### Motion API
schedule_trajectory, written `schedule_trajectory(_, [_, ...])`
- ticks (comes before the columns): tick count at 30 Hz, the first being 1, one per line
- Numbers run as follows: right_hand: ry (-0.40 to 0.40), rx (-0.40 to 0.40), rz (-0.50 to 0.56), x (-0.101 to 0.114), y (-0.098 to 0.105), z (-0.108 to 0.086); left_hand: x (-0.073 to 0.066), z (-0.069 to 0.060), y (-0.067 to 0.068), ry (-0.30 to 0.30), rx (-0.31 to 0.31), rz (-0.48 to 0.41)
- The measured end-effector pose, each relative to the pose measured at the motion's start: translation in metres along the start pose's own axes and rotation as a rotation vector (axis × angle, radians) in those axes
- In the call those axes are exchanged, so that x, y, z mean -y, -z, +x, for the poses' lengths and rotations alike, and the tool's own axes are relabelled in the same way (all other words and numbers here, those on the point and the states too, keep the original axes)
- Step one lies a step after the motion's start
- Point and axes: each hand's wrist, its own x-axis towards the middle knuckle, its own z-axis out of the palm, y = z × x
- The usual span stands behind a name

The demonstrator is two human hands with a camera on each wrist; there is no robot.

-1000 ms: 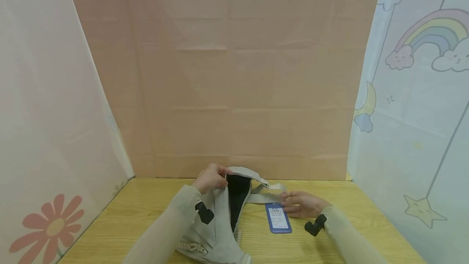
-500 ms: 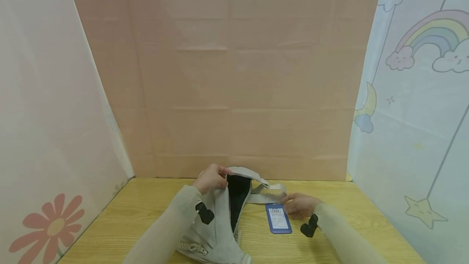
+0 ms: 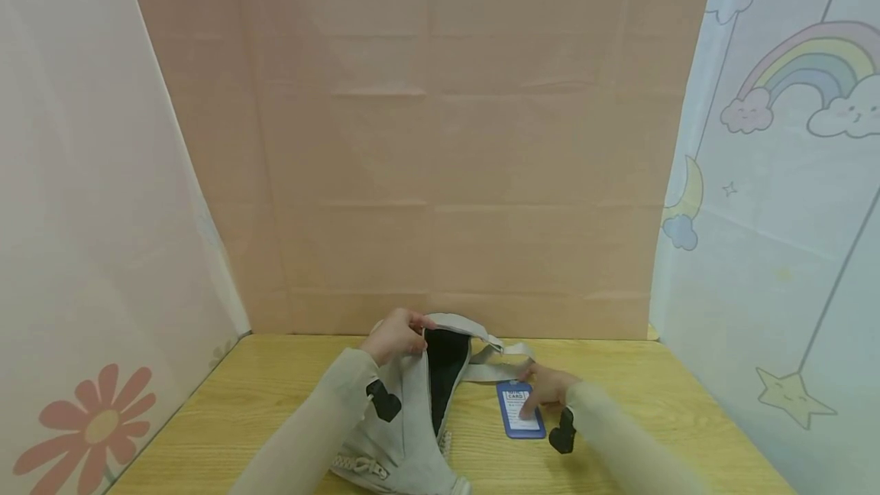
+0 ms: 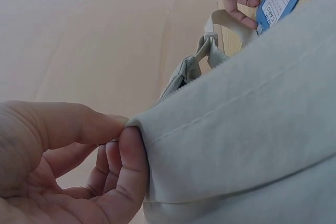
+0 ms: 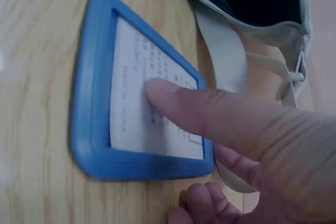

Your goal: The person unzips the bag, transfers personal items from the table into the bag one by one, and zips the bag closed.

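A pale grey bag (image 3: 406,411) lies on the table, its zipped mouth spread to a dark inside. My left hand (image 3: 395,336) pinches the upper edge of that mouth between thumb and fingers, as the left wrist view shows close up. To the bag's right lies a blue-framed ID card holder (image 3: 520,409) with a white printed insert. Over it reaches my right hand (image 3: 546,388). In the right wrist view the thumb (image 5: 210,111) stretches across the insert, while the loosely bent fingers are by the holder's top edge. Whether they grip it is unclear.
A flat grey strap (image 3: 491,372) with a buckle runs from the bag to the holder's top end. Brown paper (image 3: 440,174) stands behind the wooden table (image 3: 639,396), with printed cloth walls (image 3: 770,250) on both sides.
My right hand has moved left from beside the ID card holder, and its thumb now lies over the insert. The left hand, bag and holder stay in place.
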Motion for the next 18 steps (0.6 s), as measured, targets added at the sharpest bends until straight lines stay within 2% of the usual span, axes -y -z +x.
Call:
schedule_trajectory(7, [0.011, -0.005, -0.033, 0.0033, -0.0032, 0.0012, 0.0006, -0.0001, 0.0015, 0.014, -0.017, 0.027])
schedule_trajectory(18, [0.015, 0.001, -0.102, 0.0071, -0.0046, -0.0047, 0.0007, -0.0010, 0.0021, 0.026, -0.016, 0.010])
